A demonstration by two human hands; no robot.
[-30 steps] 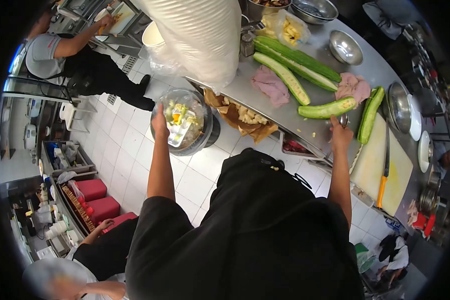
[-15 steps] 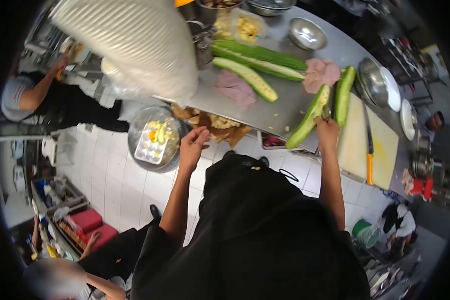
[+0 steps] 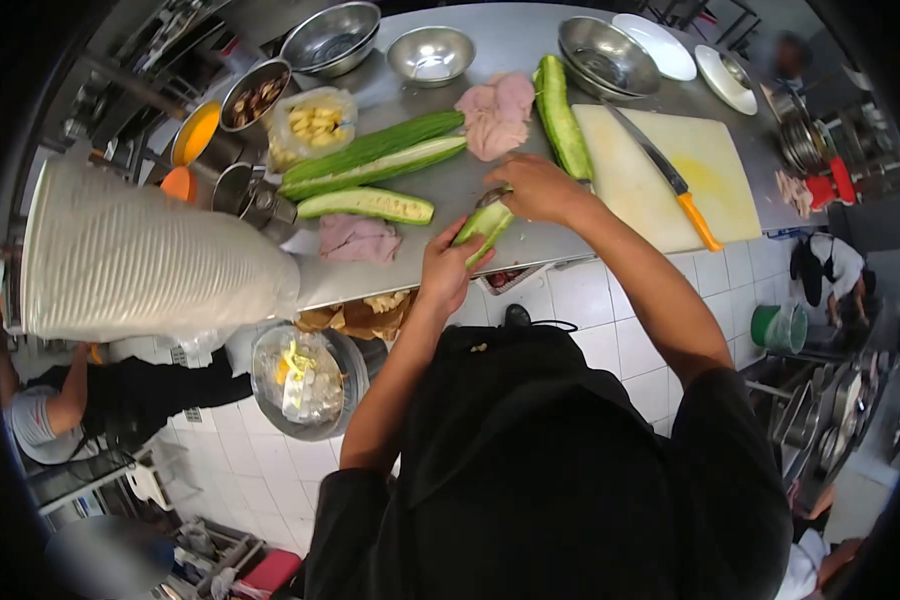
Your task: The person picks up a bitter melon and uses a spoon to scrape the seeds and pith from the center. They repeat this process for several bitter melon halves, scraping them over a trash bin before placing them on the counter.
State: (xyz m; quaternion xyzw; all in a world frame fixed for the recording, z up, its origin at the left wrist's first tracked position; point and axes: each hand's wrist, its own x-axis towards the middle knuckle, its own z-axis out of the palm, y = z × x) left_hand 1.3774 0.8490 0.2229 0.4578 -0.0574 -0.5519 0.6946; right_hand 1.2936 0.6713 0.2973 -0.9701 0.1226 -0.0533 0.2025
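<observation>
My left hand [image 3: 444, 272] is closed around the lower end of a halved cucumber [image 3: 484, 228], held at the table's front edge. Over its upper end, my right hand [image 3: 542, 190] grips what looks like a metal spoon [image 3: 492, 197], its tip at the cut face. Another cucumber half [image 3: 564, 118] lies beyond my right hand, beside the cutting board [image 3: 656, 185]. To the left rest more long green cucumbers [image 3: 370, 155] and a half with its pale cut side up [image 3: 368, 205]. Pink ham slices lie in two piles, one far [image 3: 496, 112] and one near [image 3: 358, 238].
A knife with an orange handle [image 3: 698, 220] lies across the board. Metal bowls [image 3: 432, 56] and white plates [image 3: 660, 48] stand at the back. Left are a wrapped stack of containers [image 3: 150, 255] and, below, a waste bin [image 3: 358, 372]. Other people work nearby.
My left hand has moved from beside the bin to the cucumber half and taken hold of it. My right hand has come inward with the spoon. The view has turned.
</observation>
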